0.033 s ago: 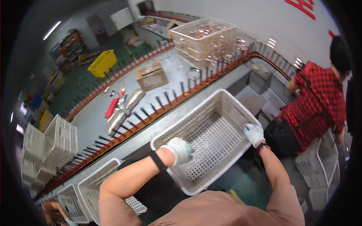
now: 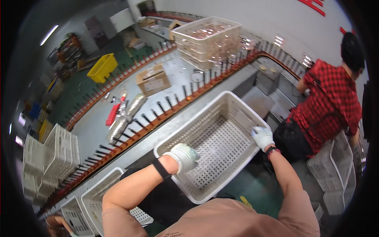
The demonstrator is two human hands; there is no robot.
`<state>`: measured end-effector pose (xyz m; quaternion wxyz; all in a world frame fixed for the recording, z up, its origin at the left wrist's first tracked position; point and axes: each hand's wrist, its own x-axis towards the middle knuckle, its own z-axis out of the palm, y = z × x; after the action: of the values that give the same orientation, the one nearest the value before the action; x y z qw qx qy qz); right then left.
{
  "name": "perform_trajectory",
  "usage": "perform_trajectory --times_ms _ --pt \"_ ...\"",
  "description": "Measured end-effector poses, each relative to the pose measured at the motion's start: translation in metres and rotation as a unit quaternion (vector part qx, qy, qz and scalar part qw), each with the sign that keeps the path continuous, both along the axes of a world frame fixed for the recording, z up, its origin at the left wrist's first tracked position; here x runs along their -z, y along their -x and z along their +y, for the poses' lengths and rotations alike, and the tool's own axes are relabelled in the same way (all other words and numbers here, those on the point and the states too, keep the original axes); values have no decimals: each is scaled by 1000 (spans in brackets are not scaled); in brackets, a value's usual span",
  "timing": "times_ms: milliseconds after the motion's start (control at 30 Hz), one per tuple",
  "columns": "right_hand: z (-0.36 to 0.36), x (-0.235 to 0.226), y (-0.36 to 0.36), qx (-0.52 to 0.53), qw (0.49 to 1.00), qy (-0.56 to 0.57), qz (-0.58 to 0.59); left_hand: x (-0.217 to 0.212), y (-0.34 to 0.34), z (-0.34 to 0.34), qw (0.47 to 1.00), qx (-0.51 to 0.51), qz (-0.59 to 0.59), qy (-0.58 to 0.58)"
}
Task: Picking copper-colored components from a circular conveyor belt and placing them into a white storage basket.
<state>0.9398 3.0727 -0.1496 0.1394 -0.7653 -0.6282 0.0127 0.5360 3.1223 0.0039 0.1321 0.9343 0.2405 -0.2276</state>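
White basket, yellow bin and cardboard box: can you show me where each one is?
white basket point(image 2: 213, 138), head view, on its perforated floor.
yellow bin point(image 2: 102, 68), head view, on its side wall.
cardboard box point(image 2: 153, 80), head view, on its top flap.

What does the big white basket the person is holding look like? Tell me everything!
The white basket is a large rectangular crate that looks like plastic, with rows of small holes through its floor and slotted walls under a thick rim. It is empty and sits tilted at an angle in the picture, at the grey edge of the long work table. The gloved left hand grips its near-left rim, and the gloved right hand grips its right rim.
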Motion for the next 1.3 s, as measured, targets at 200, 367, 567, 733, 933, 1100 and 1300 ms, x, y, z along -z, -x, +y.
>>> perform_trajectory --times_ms 200,367,567,733,933,1100,1300 --pt "5 -2 -7 5 1000 16 7 -8 -4 6 1000 -7 -13 13" --pt "4 -3 -11 -2 1000 9 13 -15 -11 9 1000 -4 -9 26" --pt "5 -9 -15 -1 1000 20 22 -14 -14 14 1000 -9 -3 26" --pt "8 -11 -17 -4 999 30 24 -19 -18 17 1000 -2 -5 25" --pt "12 -13 -18 -3 999 41 21 -20 -19 25 1000 -4 -12 25" --pt "17 -8 -23 -2 999 44 24 -21 -18 30 999 -3 -33 23" --pt "24 -6 -24 1 998 57 18 -22 -17 32 999 -9 -34 22"
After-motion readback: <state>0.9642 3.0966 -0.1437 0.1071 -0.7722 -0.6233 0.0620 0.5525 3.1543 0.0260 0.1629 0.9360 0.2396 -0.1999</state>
